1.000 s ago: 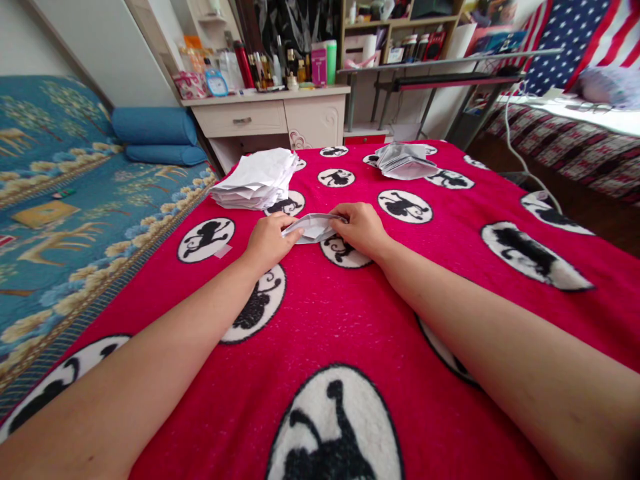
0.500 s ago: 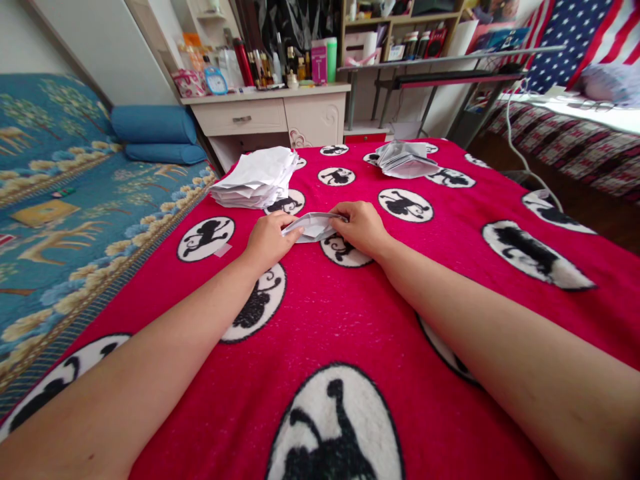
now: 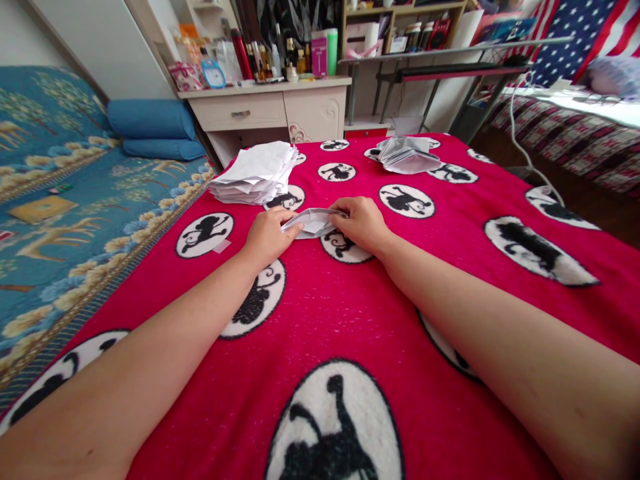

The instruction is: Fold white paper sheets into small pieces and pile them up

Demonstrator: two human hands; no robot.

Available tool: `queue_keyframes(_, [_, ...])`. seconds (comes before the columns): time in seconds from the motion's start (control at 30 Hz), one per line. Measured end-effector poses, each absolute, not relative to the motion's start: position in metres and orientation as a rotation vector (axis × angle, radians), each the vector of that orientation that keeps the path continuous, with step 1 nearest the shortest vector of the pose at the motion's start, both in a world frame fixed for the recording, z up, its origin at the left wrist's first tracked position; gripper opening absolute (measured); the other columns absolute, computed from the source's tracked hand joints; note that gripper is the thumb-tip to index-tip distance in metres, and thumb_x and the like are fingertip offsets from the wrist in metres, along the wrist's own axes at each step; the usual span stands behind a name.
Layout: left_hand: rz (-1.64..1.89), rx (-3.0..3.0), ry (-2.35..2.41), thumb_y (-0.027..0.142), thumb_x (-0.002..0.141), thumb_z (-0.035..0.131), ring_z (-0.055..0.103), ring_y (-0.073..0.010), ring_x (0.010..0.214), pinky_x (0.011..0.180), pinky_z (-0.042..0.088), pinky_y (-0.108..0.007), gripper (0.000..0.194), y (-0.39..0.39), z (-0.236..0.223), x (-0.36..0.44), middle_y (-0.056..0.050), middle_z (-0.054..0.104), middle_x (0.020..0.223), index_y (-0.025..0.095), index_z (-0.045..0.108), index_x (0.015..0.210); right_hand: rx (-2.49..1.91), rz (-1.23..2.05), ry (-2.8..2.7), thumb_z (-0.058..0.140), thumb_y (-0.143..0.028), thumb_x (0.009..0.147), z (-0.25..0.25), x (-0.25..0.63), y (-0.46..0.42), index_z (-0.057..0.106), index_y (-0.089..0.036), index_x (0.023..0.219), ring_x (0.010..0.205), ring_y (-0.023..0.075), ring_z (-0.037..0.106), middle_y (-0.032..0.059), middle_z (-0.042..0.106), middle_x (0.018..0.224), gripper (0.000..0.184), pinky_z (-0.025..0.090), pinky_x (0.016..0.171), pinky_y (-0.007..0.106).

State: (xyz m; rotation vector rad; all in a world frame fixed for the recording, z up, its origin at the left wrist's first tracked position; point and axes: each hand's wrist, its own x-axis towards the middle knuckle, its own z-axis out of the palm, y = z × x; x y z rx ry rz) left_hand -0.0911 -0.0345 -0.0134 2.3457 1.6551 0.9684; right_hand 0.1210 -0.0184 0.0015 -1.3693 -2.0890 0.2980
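Note:
A small folded sheet of white paper [image 3: 314, 223] is held between both hands, low over the red blanket [image 3: 320, 300] with its black-and-white oval animal prints. My left hand [image 3: 271, 233] pinches its left end, thumb on the near side. At the opposite end, my right hand [image 3: 361, 225] grips the paper, with fingertips partly hidden behind it. Beyond my left hand lies an uneven stack of white papers [image 3: 257, 172]. Farther off to the right sits a smaller pile of folded papers [image 3: 407, 155].
A blue patterned sofa [image 3: 100, 200] runs along the left. At the back stand a white cabinet [image 3: 260, 110] crowded with bottles and a metal-legged desk [image 3: 450, 57]. A small clear scrap [image 3: 221, 246] lies on the blanket, left of my left hand.
The view has shifted slightly. Both hands keep hold of the folded paper in nearly the same place, and the paper's shape looks almost unchanged.

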Motion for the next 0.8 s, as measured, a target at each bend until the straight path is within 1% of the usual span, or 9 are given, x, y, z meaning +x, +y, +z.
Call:
queue_keyframes(0.27, [0.958, 2.336, 1.683, 0.034, 0.081, 0.061, 0.062, -0.0192, 0.083, 0.077, 0.047, -0.028, 0.027, -0.0355, -0.0117, -0.0892, -0.006, 0.071, 0.094, 0.017, 0.075, 0.097, -1.387, 0.303, -2.088, 0.054, -0.023, 0.079, 0.0016, 0.1208, -0.0188, 0.074, -0.018, 0.091, 0.069, 0.0159, 0.053, 0.0055, 0.068, 0.078, 0.024, 0.034, 0.061, 0.027])
queue_keyframes(0.4, [0.955, 2.333, 1.690, 0.032, 0.080, 0.062, 0.062, -0.0182, 0.083, 0.078, 0.047, -0.027, 0.026, -0.0370, -0.0099, -0.0887, -0.005, 0.071, 0.096, 0.016, 0.075, 0.096, -1.378, 0.331, -2.090, 0.056, -0.019, 0.079, 0.0019, 0.1199, -0.0191, 0.074, -0.016, 0.094, 0.076, 0.0180, 0.055, 0.0065, 0.068, 0.080, 0.024, 0.038, 0.066, 0.028])
queue_keyframes(0.5, [0.958, 2.340, 1.709, 0.033, 0.080, 0.062, 0.061, -0.0178, 0.082, 0.076, 0.046, -0.027, 0.025, -0.0378, -0.0087, -0.0886, -0.005, 0.071, 0.092, 0.016, 0.074, 0.094, -1.366, 0.324, -2.084, 0.056, -0.018, 0.080, 0.0022, 0.1190, -0.0193, 0.072, -0.014, 0.095, 0.078, 0.0188, 0.057, 0.0066, 0.067, 0.079, 0.023, 0.040, 0.069, 0.029])
queue_keyframes(0.67, [0.974, 2.342, 1.673, 0.035, 0.080, 0.064, 0.061, -0.0168, 0.081, 0.076, 0.046, -0.026, 0.022, -0.0368, -0.0079, -0.0879, -0.003, 0.071, 0.087, 0.018, 0.074, 0.089, -1.349, 0.290, -2.099, 0.058, -0.022, 0.080, 0.0021, 0.1184, -0.0180, 0.071, -0.016, 0.091, 0.073, 0.0190, 0.058, 0.0053, 0.067, 0.075, 0.018, 0.043, 0.069, 0.031])
queue_keyframes(0.8, [0.985, 2.336, 1.665, 0.036, 0.080, 0.064, 0.061, -0.0170, 0.080, 0.075, 0.046, -0.026, 0.022, -0.0368, -0.0076, -0.0873, -0.003, 0.071, 0.085, 0.017, 0.074, 0.086, -1.314, 0.285, -2.105, 0.058, -0.028, 0.083, -0.0003, 0.1189, -0.0148, 0.069, -0.015, 0.091, 0.077, 0.0207, 0.060, 0.0067, 0.067, 0.075, 0.019, 0.046, 0.072, 0.032])
